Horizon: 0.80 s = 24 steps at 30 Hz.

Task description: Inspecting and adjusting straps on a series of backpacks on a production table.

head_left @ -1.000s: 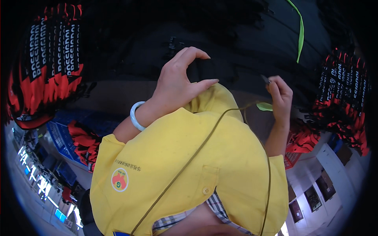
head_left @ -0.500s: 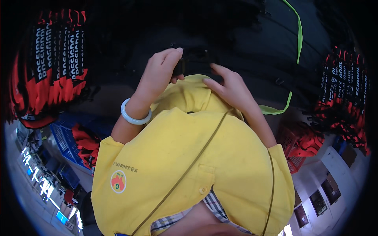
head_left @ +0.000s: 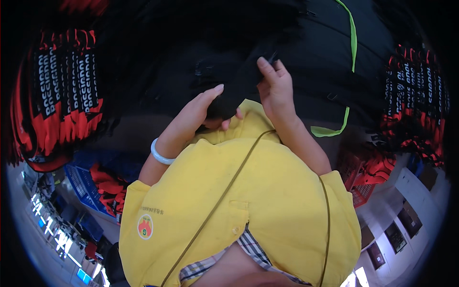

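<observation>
My left hand (head_left: 189,115), with a pale blue bangle (head_left: 161,153) on its wrist, is close to my body. Its thumb and fingers are curled round a black fabric piece (head_left: 222,106), whose outline merges with the dark surface. My right hand (head_left: 278,93) is farther forward and to the right. Thumb and forefinger press together there on a thin dark item (head_left: 273,58) with a faint shine, too dim to name. Small shiny metal-looking bits (head_left: 201,68) show on the black material beyond my left hand.
Stacked black-and-red strips with white lettering stand at the left (head_left: 67,86) and right (head_left: 413,91). A green ribbon (head_left: 354,40) crosses the black surface at right. Below are a blue crate (head_left: 79,179) with red pieces (head_left: 107,184) and a red crate (head_left: 366,193).
My left hand has come nearer my body, its thumb and fingers farther apart round the black piece. My right hand has risen away from me, its fingers going from loosely spread to a pinch.
</observation>
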Each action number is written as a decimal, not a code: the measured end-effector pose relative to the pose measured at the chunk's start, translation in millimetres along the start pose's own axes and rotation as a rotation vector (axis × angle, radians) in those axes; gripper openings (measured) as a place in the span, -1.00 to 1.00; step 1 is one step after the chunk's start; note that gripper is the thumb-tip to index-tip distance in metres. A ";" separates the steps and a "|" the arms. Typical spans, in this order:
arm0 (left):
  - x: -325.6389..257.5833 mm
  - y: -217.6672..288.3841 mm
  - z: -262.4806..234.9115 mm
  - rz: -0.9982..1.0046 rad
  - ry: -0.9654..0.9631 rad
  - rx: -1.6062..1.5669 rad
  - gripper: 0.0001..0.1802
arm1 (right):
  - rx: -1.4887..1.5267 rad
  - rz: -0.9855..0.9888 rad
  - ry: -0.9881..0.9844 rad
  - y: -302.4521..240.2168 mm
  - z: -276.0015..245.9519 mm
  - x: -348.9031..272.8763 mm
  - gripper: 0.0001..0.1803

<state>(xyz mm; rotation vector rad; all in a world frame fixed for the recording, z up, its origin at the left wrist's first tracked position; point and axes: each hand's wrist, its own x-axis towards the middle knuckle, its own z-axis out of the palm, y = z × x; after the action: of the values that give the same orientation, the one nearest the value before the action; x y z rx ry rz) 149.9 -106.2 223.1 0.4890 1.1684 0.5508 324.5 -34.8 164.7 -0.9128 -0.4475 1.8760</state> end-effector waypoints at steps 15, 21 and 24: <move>-13.0 1.9 -45.3 0.107 -0.067 0.311 -0.47 | 0.011 -0.008 0.153 -130.1 -130.1 62.4 -0.79; -4.5 -8.9 -54.0 0.672 0.499 1.113 -0.61 | -0.338 -0.043 0.192 -164.6 -144.9 27.5 -0.64; -4.3 -12.4 -52.7 0.763 0.664 1.185 -0.53 | -0.303 -0.076 -0.072 -161.9 -140.2 12.7 -0.55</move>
<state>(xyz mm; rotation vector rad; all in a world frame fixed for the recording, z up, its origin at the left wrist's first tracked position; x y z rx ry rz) 100.7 -114.5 201.8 1.9270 1.9010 0.6370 525.2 40.8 172.5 -1.0122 -0.8165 1.8051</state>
